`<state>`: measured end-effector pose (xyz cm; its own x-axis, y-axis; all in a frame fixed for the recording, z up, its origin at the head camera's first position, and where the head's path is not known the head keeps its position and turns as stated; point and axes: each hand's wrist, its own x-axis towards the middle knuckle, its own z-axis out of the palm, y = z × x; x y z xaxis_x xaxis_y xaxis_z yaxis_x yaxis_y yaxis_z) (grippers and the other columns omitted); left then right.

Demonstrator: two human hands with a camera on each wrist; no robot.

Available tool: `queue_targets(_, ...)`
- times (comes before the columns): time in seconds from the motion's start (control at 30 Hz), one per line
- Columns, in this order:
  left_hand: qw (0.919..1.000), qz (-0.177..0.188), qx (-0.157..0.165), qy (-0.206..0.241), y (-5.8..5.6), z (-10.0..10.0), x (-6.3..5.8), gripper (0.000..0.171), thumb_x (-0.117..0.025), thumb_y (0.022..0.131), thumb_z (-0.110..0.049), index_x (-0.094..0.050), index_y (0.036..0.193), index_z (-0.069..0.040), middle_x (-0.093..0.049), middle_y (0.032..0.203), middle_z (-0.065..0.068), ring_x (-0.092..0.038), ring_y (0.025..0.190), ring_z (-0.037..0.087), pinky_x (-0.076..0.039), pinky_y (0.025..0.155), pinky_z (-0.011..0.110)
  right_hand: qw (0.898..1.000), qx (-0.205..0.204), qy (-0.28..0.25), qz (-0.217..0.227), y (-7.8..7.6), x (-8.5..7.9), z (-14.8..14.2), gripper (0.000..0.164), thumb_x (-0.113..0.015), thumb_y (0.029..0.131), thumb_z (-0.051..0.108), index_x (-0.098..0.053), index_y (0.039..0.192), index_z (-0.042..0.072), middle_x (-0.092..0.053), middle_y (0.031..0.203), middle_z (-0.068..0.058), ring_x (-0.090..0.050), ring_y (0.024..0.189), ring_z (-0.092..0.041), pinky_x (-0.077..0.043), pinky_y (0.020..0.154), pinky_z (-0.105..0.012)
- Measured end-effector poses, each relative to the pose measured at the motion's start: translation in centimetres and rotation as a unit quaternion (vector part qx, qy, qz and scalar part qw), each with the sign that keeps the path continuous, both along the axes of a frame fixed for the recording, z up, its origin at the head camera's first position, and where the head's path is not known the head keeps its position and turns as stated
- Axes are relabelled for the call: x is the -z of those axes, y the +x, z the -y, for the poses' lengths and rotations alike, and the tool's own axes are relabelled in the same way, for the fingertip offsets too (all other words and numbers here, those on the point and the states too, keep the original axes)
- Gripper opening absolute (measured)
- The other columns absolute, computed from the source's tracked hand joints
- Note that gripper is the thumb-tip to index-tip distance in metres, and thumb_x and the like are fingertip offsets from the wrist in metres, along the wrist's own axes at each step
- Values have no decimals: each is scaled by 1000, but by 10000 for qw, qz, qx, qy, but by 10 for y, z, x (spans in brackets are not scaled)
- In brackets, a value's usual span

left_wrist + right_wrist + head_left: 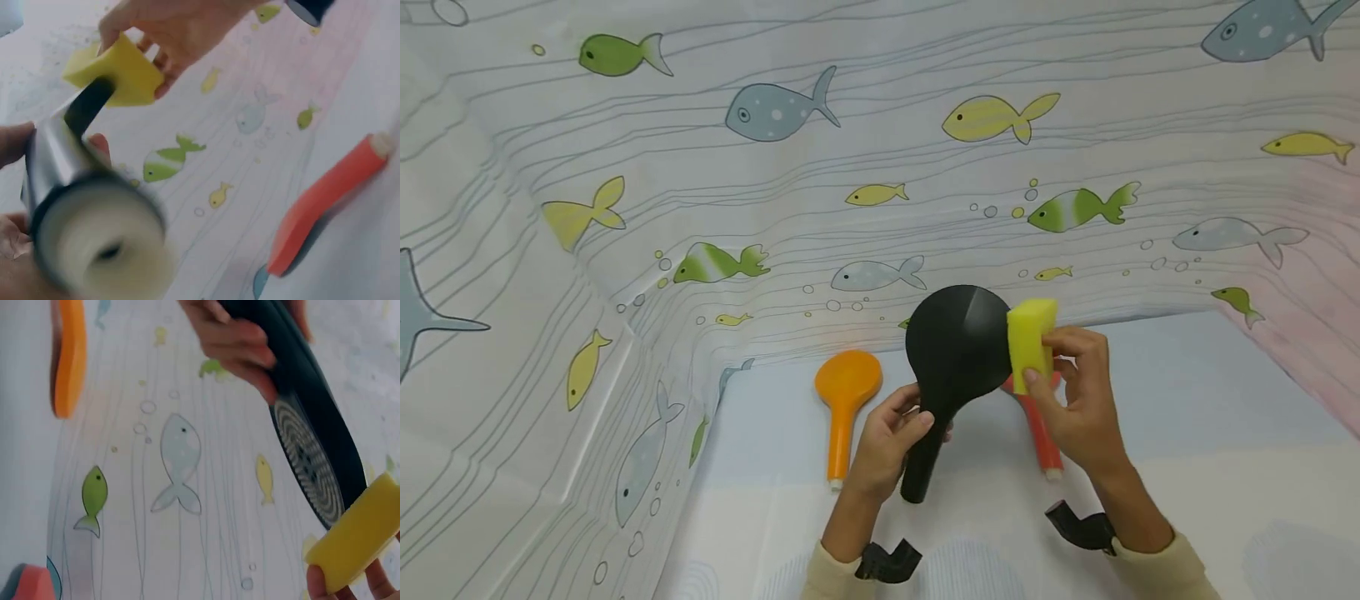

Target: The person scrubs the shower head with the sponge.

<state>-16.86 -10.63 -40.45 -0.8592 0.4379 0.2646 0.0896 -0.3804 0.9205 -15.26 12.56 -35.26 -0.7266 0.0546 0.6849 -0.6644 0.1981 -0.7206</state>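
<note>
Overhead, left hand (887,442) clenches the black shower head (955,350) handle upright; right hand (1075,400) grip pinches a yellow sponge (1030,342) against its rim.

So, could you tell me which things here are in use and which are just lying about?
In use:
black shower head, gripped by the left hand
yellow sponge, pinched by the right hand

Lying about:
orange shower head
red shower head
</note>
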Motion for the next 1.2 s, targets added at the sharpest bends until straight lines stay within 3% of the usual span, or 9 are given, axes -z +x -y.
queue_targets(0.07,9988,272,146,393,0,0,0,36,-48,95,-3,-41,130,4,-56,116,13,-65,89,20,-53,87,35,9982,295,369,-375,1,5,11,43,-59,74,-14,-44,113,-13,-36,120,-21,-41,110,-19,-42,90,-11)
queue_targets(0.17,9948,561,268,810,1,0,-2,36,-48,94,-1,-39,129,4,-56,115,13,-66,93,22,-52,89,38,9898,600,953,-876,-4,21,22,36,-63,78,6,-52,110,-5,-38,118,-26,-39,112,-27,-40,89,-13)
queue_targets(0.33,9921,657,222,1043,2,1,-5,34,-48,94,-1,-38,126,4,-57,111,10,-63,94,17,-53,86,30,9681,572,1911,-1518,0,30,37,32,-53,89,30,-60,107,5,-44,112,-22,-42,108,-29,-38,90,-13)
queue_targets(0.57,9913,822,28,1031,1,5,-5,37,-47,89,8,-36,124,3,-53,106,7,-58,90,14,-52,86,23,9452,-262,2698,-1818,4,28,36,25,-49,91,30,-65,105,17,-51,112,-13,-43,107,-23,-39,89,-16)
queue_targets(0.73,9913,913,230,921,-1,2,-2,40,-52,89,3,-36,125,2,-52,112,10,-62,91,17,-53,86,29,9347,333,2860,-2082,-3,25,27,25,-51,90,29,-68,102,16,-54,110,-14,-45,104,-27,-42,84,-22)
queue_targets(0.83,9920,846,397,853,-1,-2,0,42,-55,89,0,-37,127,3,-52,116,12,-66,92,22,-53,86,36,9376,878,2671,-2045,-7,23,18,26,-51,88,29,-68,99,12,-53,109,-18,-46,104,-33,-41,86,-19)
queue_targets(0.93,9941,688,519,665,-1,-6,2,46,-58,88,-2,-39,129,3,-53,115,12,-67,91,25,-53,87,38,9533,1192,2147,-1759,-12,21,7,26,-53,83,23,-66,98,6,-50,111,-25,-44,107,-37,-38,90,-15)
queue_targets(1.07,9968,470,571,298,0,-9,3,49,-62,86,-4,-40,130,2,-53,115,10,-66,94,23,-53,88,37,9766,1294,1401,-996,-14,17,-8,31,-61,74,8,-61,104,-1,-46,118,-26,-41,115,-29,-37,92,-11)
queue_targets(1.2,9968,407,630,258,0,-12,4,49,-62,87,-4,-40,130,2,-52,117,11,-65,96,23,-52,89,37,9835,1284,1104,-636,-14,16,-12,42,-66,68,-1,-58,109,-4,-44,121,-26,-37,119,-24,-37,92,-11)
